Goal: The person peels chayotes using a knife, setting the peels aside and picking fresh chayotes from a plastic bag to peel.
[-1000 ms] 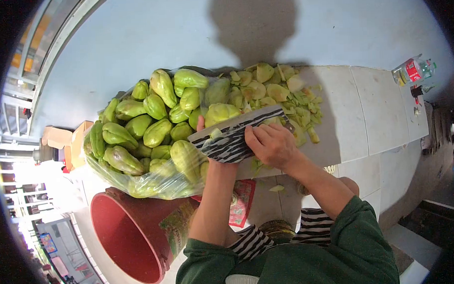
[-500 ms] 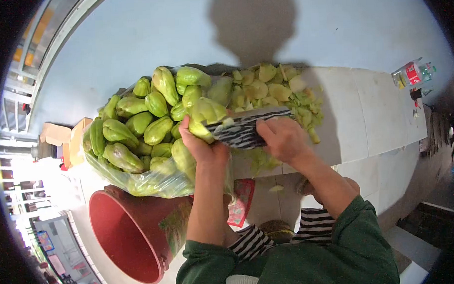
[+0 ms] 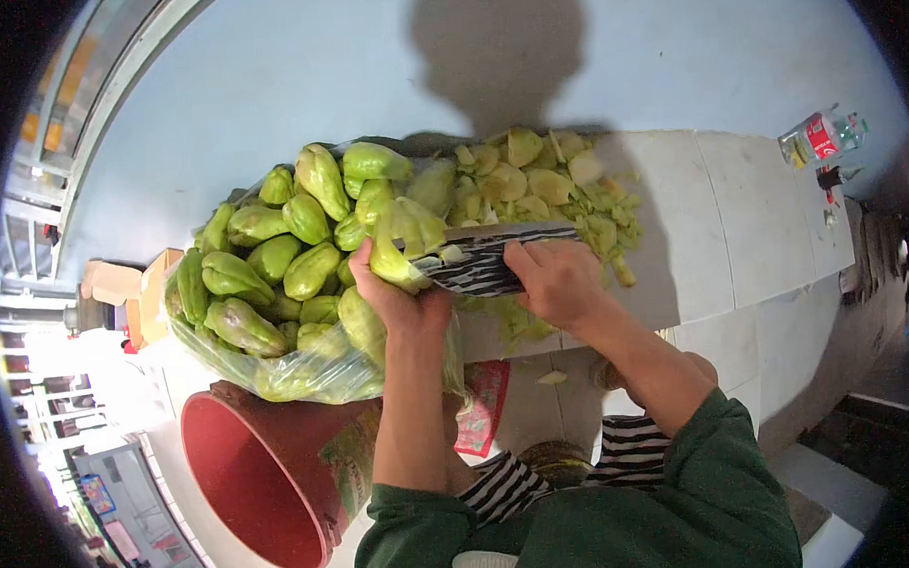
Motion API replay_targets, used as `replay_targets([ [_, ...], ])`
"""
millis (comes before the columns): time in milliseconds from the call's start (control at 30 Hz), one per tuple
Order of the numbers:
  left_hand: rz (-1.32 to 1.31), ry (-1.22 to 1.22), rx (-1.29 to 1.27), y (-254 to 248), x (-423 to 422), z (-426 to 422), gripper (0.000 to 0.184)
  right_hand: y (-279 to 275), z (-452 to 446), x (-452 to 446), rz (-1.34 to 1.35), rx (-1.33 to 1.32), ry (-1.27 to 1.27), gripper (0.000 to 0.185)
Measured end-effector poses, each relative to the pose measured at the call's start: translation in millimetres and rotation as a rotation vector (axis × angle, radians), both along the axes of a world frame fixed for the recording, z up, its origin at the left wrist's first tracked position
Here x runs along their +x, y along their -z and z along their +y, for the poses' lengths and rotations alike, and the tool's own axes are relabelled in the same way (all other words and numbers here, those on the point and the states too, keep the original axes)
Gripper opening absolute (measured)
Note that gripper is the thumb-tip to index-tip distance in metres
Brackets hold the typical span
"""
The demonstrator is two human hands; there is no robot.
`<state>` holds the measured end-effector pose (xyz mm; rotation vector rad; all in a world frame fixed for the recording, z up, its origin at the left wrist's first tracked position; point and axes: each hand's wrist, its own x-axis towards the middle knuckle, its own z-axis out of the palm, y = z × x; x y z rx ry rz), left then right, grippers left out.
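Note:
My left hand (image 3: 397, 291) is wrapped round a partly peeled green chayote (image 3: 409, 231), beside the bag of fruit. My right hand (image 3: 560, 280) grips a wide knife (image 3: 489, 260) whose blade shows a black and white striped look. The blade lies against the right side of the chayote, with a pale bit of peel on it near the fruit. Several whole green chayotes (image 3: 311, 271) fill a clear plastic bag (image 3: 307, 374) left of my hands. Peelings and pale cut pieces (image 3: 551, 185) lie behind and right of the knife.
A red bucket (image 3: 251, 481) lies tilted below the bag. Cardboard boxes (image 3: 155, 294) stand at the left. A plastic bottle with a red label (image 3: 822, 138) is at the right end of the tiled ledge (image 3: 763, 223), against the wall. A red patterned cloth (image 3: 484, 408) hangs below the ledge.
My left hand has come out from behind the knife, bringing the chayote up and to the left. The knife has moved down slightly and lies more level against the fruit.

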<state>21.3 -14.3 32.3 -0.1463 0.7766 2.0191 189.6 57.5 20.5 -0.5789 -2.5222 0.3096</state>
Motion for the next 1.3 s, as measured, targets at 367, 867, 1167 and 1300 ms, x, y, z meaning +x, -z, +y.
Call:
replay_targets([
  [367, 0.07, 0.103, 0.059, 1, -10, -6, 0.058, -9, 10, 8, -0.052, -0.062, -0.056, 0.032],
  [867, 0.086, 0.16, -0.03, -7, -1, -4, 0.06, -16, 5, 9, -0.062, -0.103, -0.027, 0.033],
  [1167, 0.097, 0.292, 0.033, -2, -9, -13, 0.061, -5, 15, 8, -0.086, -0.106, -0.021, 0.034],
  [1300, 0.037, 0.277, -0.049, -1, 1, -11, 0.06, -16, 10, 7, -0.049, -0.098, -0.06, 0.028],
])
